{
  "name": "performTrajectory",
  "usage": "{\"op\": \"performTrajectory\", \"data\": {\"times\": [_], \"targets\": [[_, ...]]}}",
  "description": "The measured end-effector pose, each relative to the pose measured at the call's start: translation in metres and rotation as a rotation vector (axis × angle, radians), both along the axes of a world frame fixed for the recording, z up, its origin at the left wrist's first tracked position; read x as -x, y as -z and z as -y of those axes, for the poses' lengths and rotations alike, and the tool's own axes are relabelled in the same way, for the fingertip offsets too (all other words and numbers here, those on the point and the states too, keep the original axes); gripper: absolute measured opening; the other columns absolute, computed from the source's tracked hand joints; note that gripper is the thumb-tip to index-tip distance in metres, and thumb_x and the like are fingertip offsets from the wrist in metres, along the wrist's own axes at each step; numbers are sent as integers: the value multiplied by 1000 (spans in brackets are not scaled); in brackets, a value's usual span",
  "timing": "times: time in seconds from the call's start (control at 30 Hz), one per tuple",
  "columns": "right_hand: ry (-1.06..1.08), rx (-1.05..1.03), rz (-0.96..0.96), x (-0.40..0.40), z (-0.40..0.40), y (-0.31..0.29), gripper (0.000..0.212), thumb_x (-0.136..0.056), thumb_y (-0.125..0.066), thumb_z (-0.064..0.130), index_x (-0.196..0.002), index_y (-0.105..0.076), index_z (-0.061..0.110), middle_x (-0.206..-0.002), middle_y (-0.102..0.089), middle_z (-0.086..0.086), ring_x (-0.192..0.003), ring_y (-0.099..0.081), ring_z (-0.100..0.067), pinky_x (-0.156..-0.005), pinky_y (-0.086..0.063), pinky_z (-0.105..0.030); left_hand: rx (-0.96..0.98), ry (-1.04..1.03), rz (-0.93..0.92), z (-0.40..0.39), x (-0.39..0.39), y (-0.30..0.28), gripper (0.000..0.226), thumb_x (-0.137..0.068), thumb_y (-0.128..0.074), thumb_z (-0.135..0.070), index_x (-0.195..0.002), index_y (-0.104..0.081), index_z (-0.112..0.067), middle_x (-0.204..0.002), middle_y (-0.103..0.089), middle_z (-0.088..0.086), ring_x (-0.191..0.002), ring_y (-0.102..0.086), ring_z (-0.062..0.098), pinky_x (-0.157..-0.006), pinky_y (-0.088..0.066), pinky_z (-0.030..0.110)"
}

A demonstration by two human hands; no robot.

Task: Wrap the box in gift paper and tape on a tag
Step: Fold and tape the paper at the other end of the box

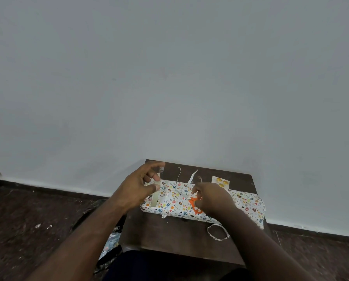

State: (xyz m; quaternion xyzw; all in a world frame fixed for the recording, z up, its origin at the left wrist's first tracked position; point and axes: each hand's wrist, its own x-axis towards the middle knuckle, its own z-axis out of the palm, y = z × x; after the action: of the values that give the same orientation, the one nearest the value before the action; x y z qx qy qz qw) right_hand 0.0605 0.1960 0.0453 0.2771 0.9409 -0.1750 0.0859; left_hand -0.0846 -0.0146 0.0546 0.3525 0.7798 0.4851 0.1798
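Observation:
A long box (173, 205) wrapped in white paper with coloured egg prints lies across a small dark table (169, 236). My left hand (137, 187) hovers over the box's left end and pinches a pale strip of tape (155, 194) between thumb and finger; the strip hangs down onto the paper. My right hand (212, 197) rests on the middle of the box and grips orange-handled scissors (193, 202), whose blades point left toward the tape. A white card with gold ornaments (220, 181), perhaps the tag, lies behind the box.
Thin paper offcuts (192, 175) curl up behind the box, and a looped strip (218, 232) lies on the table at the front right. A grey wall rises just behind the table. Patterned paper and dark clutter (110, 244) sit on the floor to the left.

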Motion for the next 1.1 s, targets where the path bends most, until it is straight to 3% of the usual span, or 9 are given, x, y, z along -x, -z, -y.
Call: {"op": "performTrajectory", "data": {"times": [0.1, 0.2, 0.37, 0.5, 0.57, 0.67, 0.87, 1.1], "targets": [[-1, -72, 23, 0, 3, -1, 38, -87, -69, 23, -124, -64, 34, -119, -67, 10, -105, -63, -13, -78, -52, -30, 21, -6, -3, 0, 1, -3, 63, -87, -75, -7, -133, -55, -46, -97, -66, -16, -99, -58, 14, -83, -46, 20], [-54, -111, 111, -2, 6, -4, 44, -89, -72, 31, -131, -62, 31, -127, -67, 7, -114, -62, -17, -84, -50, -33, 32, -13, 6, 0, 0, -6, 62, -88, -72, -5, -135, -55, -42, -99, -66, -10, -97, -59, 15, -80, -45, 18], [-32, -41, 69, 1, 6, -4, 46, -90, -71, 19, -135, -62, 24, -133, -65, 2, -117, -62, -18, -93, -54, -34, 27, -15, 38, -1, 2, -5, 63, -88, -71, -5, -134, -56, -44, -97, -68, -7, -95, -62, 15, -82, -46, 21], [85, 415, -93, 1, -3, -12, 51, -93, -63, -1, -141, -55, 17, -117, -65, -8, -94, -74, -22, -84, -62, -36, 7, -18, 50, -1, 3, -4, 62, -88, -71, -4, -132, -56, -46, -96, -68, -6, -94, -62, 16, -81, -48, 20], [101, 661, -185, -3, -4, -22, 42, -95, -57, -6, -130, -62, 18, -108, -61, -10, -85, -76, -23, -82, -63, -39, -9, -24, 59, -1, 4, -3, 61, -88, -72, -5, -131, -57, -45, -94, -69, -5, -94, -63, 17, -82, -47, 20], [71, 850, -257, -5, -6, -35, 38, -90, -63, -11, -118, -67, 15, -108, -66, -17, -86, -76, -27, -83, -63, -41, -26, -23, 77, -1, 3, -2, 60, -88, -72, -3, -131, -58, -44, -93, -69, -5, -93, -63, 18, -81, -48, 20], [-52, 804, -148, 2, -7, -52, 34, -88, -69, -6, -118, -68, 11, -92, -74, -15, -88, -76, -32, -79, -63, -39, -47, -26, 82, -1, 1, -4, 63, -87, -72, 1, -131, -59, -42, -105, -65, -3, -96, -60, 22, -73, -50, 12], [-118, 690, -71, 11, -7, -55, 40, -87, -72, -2, -124, -67, 12, -95, -76, -10, -90, -76, -29, -81, -64, -39, -45, -17, 82, -1, 2, -3, 64, -88, -71, -1, -131, -58, -47, -99, -64, 0, -91, -59, 28, -72, -52, 15]]}}
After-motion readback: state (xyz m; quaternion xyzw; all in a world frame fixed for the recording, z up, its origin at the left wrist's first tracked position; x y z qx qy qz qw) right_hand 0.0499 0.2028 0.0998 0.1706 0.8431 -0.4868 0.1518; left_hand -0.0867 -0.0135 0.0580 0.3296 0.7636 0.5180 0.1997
